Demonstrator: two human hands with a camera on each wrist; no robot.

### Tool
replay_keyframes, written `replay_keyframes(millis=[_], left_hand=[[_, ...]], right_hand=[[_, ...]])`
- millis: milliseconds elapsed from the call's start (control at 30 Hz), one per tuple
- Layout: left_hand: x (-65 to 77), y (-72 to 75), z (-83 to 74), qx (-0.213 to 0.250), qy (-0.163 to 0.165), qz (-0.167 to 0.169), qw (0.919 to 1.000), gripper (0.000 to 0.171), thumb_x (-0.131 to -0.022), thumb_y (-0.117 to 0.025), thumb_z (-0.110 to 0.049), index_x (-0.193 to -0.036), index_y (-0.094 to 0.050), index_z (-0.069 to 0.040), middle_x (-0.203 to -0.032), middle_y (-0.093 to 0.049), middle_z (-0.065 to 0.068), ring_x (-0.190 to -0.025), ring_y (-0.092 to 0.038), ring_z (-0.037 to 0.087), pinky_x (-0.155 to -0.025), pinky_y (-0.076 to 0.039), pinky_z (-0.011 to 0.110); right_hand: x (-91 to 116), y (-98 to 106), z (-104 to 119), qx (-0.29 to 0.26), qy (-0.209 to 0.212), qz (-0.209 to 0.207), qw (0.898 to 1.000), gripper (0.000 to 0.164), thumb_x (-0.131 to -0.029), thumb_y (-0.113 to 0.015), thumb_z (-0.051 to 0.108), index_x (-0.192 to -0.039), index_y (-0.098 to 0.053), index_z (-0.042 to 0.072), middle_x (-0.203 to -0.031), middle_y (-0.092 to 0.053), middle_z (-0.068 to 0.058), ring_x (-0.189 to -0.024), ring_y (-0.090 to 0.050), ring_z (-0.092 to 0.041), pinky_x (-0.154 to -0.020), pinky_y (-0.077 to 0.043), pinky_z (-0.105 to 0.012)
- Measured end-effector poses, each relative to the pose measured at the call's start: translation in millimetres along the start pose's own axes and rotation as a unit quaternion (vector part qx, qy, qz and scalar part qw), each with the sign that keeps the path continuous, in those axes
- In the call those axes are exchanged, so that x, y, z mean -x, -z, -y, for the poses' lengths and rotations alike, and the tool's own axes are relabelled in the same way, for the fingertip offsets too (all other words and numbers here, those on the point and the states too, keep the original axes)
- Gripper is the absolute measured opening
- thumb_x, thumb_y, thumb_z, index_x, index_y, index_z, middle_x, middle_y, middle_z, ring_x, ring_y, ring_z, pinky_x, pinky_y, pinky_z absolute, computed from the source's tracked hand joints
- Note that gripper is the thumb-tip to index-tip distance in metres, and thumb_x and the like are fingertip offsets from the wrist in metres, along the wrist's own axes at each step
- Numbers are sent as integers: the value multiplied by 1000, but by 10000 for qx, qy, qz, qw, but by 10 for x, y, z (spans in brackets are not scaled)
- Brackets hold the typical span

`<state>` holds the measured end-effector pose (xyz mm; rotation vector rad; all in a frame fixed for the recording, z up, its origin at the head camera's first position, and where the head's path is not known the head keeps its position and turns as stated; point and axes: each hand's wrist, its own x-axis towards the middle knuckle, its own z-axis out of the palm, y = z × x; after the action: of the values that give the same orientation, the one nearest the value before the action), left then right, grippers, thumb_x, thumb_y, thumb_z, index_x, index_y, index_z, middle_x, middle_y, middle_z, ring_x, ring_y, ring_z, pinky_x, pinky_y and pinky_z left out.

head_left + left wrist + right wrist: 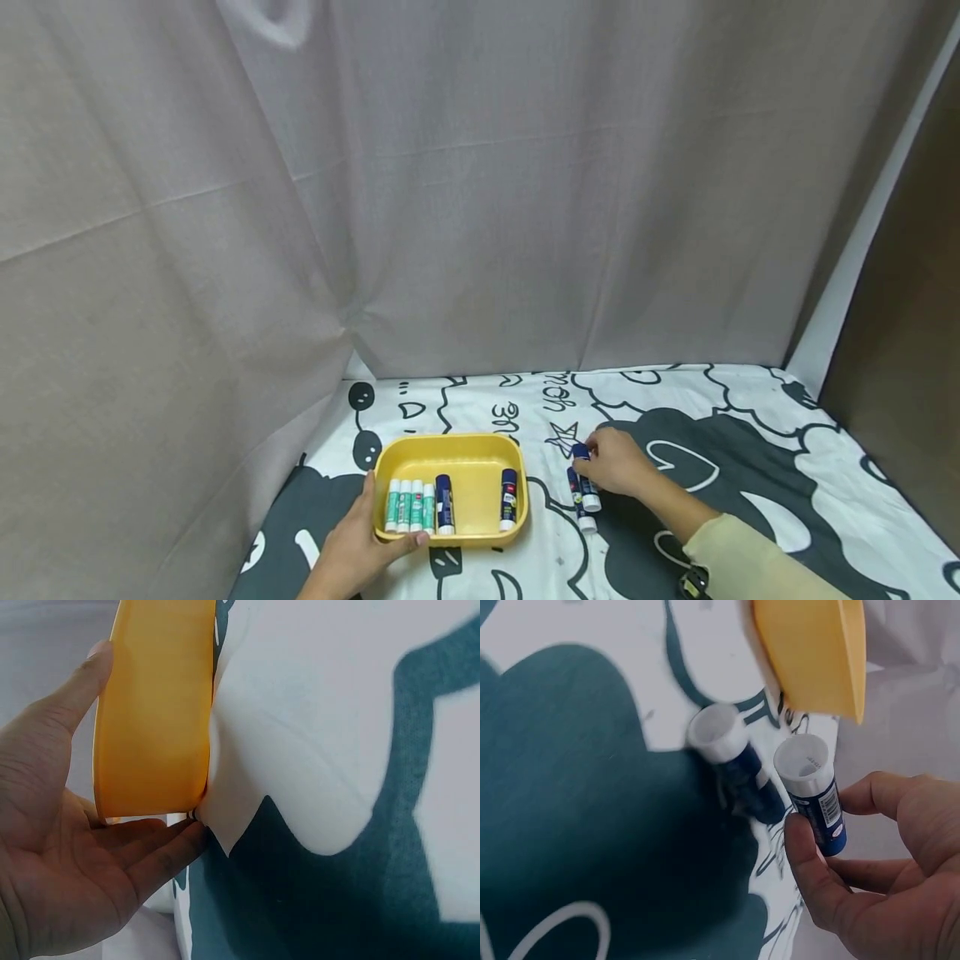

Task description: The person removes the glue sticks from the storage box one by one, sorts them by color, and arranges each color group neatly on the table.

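Note:
A yellow tray (472,446) lies on the patterned cloth. Its near left corner sits between the thumb and fingers of my left hand (356,542), the thumb along the front wall as the left wrist view shows. Several green-and-white glue sticks (404,507) stand side by side in the tray's left part. Beside them is a dark blue glue stick (444,504), and another blue one (508,500) lies by the right wall. Right of the tray, my right hand (618,462) pinches a blue glue stick (821,810) with a white end. A second blue glue stick (742,772) lies on the cloth close by.
The cloth (555,550) is white with dark grey cartoon shapes and lettering. A grey-beige curtain (480,208) hangs behind it and along the left. At the far right stands a brown panel (900,317).

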<state>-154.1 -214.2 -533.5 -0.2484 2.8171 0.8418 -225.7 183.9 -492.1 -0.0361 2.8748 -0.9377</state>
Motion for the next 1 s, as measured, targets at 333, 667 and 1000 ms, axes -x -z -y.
replay_keyframes(millis=[333, 667, 1000], left_hand=[[-11, -7, 12, -43, -7, -42, 10000, 157, -68, -89, -84, -177, -13, -1, -169, -44, 34, -146, -55, 59, -117, -49, 73], [-29, -36, 22, -25, 148, 30, 9999, 159, -66, -90, -85, -177, -12, -3, -169, -44, 33, -145, -55, 58, -117, -49, 74], [-25, -21, -10, -24, 131, 49, 9999, 158, -66, -90, -85, -177, -13, -2, -170, -43, 33, -147, -53, 59, -117, -48, 74]], right_hand=[[-32, 12, -258, 421, -167, -71, 9989, 30, -93, -81, 17, -105, -75, -10, -79, -70, -8, -67, -64, -17, -58, -55, -32], [-4, -18, -400, 715, -348, 12, 9968, 39, -94, -84, 17, -114, -73, -14, -91, -74, -14, -76, -67, -19, -67, -61, -37], [34, -61, -469, 730, -351, -20, 9967, 34, -91, -84, 16, -107, -73, -12, -86, -71, -11, -72, -66, -20, -63, -59, -36]])
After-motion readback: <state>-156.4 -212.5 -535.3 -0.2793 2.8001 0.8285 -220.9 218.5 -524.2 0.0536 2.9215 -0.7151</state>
